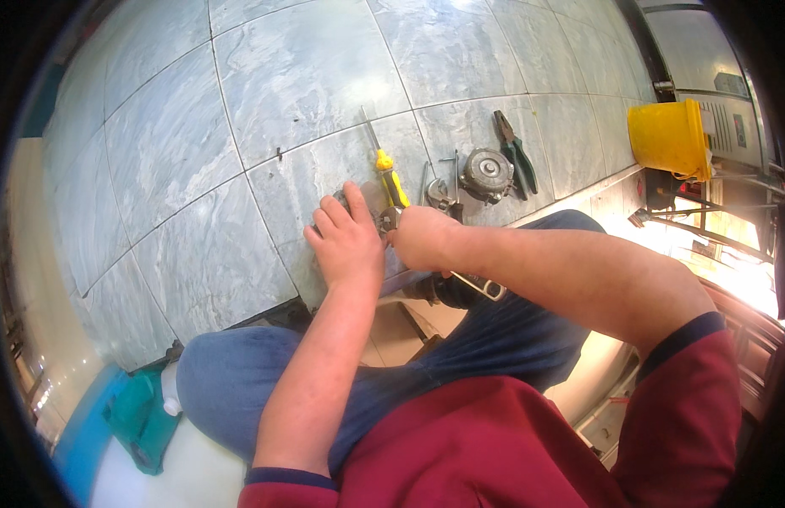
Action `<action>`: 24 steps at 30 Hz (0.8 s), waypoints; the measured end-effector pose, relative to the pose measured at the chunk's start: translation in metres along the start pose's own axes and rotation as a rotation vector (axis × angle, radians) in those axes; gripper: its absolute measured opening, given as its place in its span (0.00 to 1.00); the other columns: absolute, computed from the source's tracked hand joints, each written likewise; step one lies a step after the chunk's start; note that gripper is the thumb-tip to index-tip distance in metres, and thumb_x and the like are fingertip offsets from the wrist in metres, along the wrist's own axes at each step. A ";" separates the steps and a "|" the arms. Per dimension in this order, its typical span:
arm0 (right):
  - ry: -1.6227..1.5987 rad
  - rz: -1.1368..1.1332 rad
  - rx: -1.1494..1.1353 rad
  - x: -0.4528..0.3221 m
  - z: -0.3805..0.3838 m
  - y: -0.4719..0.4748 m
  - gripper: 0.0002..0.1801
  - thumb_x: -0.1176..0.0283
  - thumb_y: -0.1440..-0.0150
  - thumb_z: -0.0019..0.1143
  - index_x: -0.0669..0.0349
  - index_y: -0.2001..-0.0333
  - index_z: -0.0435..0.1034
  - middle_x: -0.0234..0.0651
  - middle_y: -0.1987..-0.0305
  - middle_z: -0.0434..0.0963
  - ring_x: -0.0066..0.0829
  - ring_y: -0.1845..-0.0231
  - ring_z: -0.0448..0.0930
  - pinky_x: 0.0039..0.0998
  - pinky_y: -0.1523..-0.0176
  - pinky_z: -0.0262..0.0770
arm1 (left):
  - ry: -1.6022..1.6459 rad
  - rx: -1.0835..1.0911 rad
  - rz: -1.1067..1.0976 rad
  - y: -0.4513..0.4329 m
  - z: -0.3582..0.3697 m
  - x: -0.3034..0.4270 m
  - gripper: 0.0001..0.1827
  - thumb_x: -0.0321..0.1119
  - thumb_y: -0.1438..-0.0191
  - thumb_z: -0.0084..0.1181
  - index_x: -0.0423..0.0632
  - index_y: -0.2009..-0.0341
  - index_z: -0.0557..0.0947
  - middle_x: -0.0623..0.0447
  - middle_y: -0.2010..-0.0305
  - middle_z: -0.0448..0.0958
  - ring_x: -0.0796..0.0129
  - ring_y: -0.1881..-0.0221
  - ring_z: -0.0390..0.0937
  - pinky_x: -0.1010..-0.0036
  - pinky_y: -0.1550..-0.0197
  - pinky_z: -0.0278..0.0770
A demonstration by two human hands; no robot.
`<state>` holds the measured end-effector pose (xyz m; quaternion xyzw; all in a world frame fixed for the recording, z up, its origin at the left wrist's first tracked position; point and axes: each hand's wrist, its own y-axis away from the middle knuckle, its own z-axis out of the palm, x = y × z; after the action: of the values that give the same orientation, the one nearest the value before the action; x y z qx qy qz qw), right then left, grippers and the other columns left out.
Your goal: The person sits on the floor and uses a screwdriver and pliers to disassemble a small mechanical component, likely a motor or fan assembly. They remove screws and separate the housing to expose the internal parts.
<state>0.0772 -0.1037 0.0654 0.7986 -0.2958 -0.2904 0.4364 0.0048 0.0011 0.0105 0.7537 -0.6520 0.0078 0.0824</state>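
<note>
My left hand (351, 244) is spread over a dark metal part (343, 198) on the tiles and grips it; most of the part is hidden beneath the fingers. In my right hand (427, 238) is an adjustable wrench (390, 218), its head against or close to the part by my left fingertips. The wrench's handle end, with a hole in it, sticks out below my right wrist. Just beyond the hands lies a yellow and black screwdriver (392, 181), shaft pointing away. To its right are a second adjustable wrench (439, 192), a round metal motor housing (489, 170) and dark-green-handled pliers (518, 155).
Grey-blue tiles (303, 70) form the work surface, whose near edge runs above my knees. A thin dark-handled screwdriver (456, 184) lies beside the second wrench. A yellow bucket (665, 136) stands at the far right. Green cloth (141, 419) lies at lower left.
</note>
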 end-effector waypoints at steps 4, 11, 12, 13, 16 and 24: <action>-0.033 0.021 0.005 -0.001 -0.007 0.007 0.13 0.71 0.47 0.58 0.54 0.58 0.82 0.38 0.64 0.84 0.41 0.60 0.85 0.39 0.59 0.83 | -0.019 0.035 -0.005 0.000 0.003 0.001 0.48 0.46 0.59 0.71 0.48 0.35 0.64 0.42 0.46 0.68 0.53 0.51 0.69 0.53 0.47 0.67; -0.170 0.102 0.024 0.003 -0.007 0.008 0.12 0.71 0.46 0.56 0.57 0.59 0.81 0.43 0.61 0.84 0.43 0.58 0.85 0.41 0.56 0.83 | -0.042 0.100 0.010 -0.002 0.009 0.004 0.48 0.46 0.62 0.72 0.47 0.36 0.67 0.41 0.47 0.70 0.53 0.53 0.69 0.54 0.49 0.67; -0.280 0.188 0.030 0.001 -0.010 0.010 0.12 0.70 0.46 0.56 0.58 0.59 0.81 0.43 0.60 0.84 0.43 0.57 0.85 0.41 0.55 0.82 | -0.031 0.104 0.009 -0.002 0.010 0.004 0.48 0.46 0.62 0.72 0.47 0.36 0.67 0.41 0.47 0.70 0.53 0.53 0.69 0.53 0.49 0.67; -0.389 0.274 0.035 -0.001 -0.013 0.013 0.12 0.70 0.46 0.57 0.58 0.59 0.81 0.44 0.59 0.84 0.44 0.56 0.85 0.41 0.54 0.82 | -0.041 0.110 0.011 -0.002 0.012 0.003 0.46 0.44 0.60 0.70 0.47 0.36 0.67 0.41 0.47 0.70 0.53 0.53 0.69 0.53 0.50 0.67; -0.486 0.339 0.022 0.000 -0.023 0.021 0.13 0.70 0.46 0.57 0.60 0.58 0.80 0.45 0.57 0.84 0.44 0.54 0.84 0.41 0.52 0.81 | -0.035 0.118 0.020 -0.002 0.011 0.003 0.38 0.40 0.54 0.63 0.47 0.37 0.68 0.40 0.48 0.70 0.52 0.53 0.70 0.52 0.50 0.68; -0.445 0.326 0.040 0.003 -0.022 0.024 0.12 0.71 0.44 0.55 0.60 0.57 0.79 0.45 0.57 0.84 0.45 0.55 0.85 0.41 0.53 0.82 | -0.069 0.060 -0.015 0.001 0.018 0.002 0.55 0.53 0.65 0.76 0.51 0.33 0.64 0.44 0.45 0.66 0.52 0.47 0.67 0.51 0.43 0.64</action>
<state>0.0899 -0.1048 0.0960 0.6655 -0.5148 -0.3784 0.3858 0.0028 -0.0031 -0.0072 0.7604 -0.6484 0.0007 0.0370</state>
